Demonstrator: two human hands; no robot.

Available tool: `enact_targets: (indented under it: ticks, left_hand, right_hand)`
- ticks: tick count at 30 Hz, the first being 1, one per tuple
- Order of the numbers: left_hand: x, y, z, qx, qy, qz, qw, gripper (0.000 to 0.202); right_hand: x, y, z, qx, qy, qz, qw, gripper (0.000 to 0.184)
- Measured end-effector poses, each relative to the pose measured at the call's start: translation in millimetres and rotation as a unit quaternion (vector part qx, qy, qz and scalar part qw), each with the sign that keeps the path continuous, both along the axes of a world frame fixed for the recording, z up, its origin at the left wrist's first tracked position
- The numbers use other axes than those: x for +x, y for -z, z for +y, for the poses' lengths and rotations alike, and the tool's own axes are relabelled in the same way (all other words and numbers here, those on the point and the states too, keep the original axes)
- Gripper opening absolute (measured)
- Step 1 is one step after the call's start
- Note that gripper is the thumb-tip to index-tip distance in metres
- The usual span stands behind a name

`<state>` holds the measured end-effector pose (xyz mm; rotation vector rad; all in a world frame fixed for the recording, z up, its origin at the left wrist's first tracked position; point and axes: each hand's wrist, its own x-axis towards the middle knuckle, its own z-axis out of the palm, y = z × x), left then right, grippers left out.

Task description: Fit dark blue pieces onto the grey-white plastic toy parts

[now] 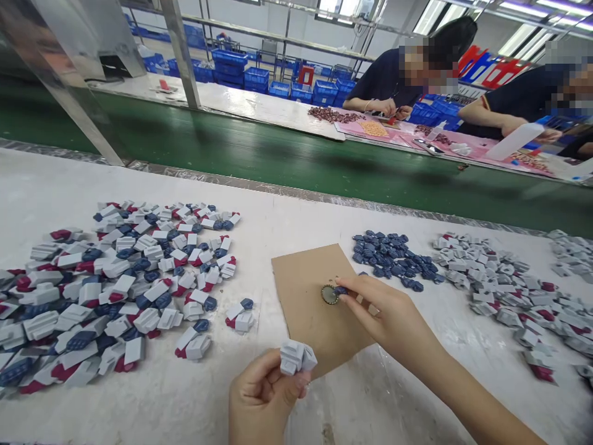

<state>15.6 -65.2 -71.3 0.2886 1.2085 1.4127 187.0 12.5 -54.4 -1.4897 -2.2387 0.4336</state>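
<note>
Between the thumb and fingers of my left hand (266, 392) is a light grey plastic piece (296, 357) with a blocky, stepped shape. My right hand (382, 306) pinches a small dark blue plastic part (340, 290) at its fingertips. That part is right at the edge of a bottle cap (329, 295) lying open side up, with something dull inside it; whether they touch I cannot tell. Beneath the cap is a brown cardboard sheet (301, 272) on the white table.
Assembled grey, blue and red pieces (148, 253) are heaped at left. Loose dark blue parts (393, 254) lie beyond my right hand, grey-and-red pieces (504, 278) farther right. A green conveyor belt (259, 154) crosses behind; two co-workers (384, 83) sit beyond it. A metal post (83, 93) stands left.
</note>
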Motion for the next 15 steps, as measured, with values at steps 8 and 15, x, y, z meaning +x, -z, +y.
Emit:
enact_targets:
  ticks: [8,15]
  left_hand:
    - [2,-3.2,1,-0.009,-0.001,-0.008,1.0,0.024]
    - [1,-1.7,3,0.003,-0.007,-0.041,0.999,0.022]
  right_hand:
    - [-1,12.3,5,0.025,-0.062,-0.061,0.996,0.023]
    - [-13,-19.4,-10,0.018,-0.008,0.083,0.996,0.017]
